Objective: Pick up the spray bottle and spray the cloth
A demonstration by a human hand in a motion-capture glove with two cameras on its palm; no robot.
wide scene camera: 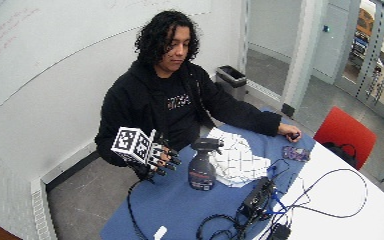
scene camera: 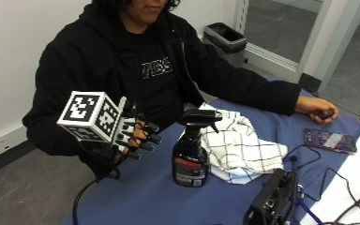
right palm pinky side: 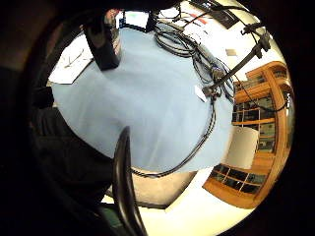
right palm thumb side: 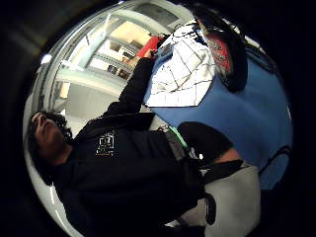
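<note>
Gloved right hand, fingers loosely spread, beside upright dark plastic spray bottle; a sideways knock could topple it onto the white checked cloth

1. Black hooded sweatshirt, long sleeves down to the wrists; pale lettering across the chest
2. Black glove on the right hand; black finger caps; other hand bare

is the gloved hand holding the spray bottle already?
No: in the outside view the gloved right hand hangs beside the spray bottle with a gap between them, and the bottle stands upright on the blue table cover.
</note>
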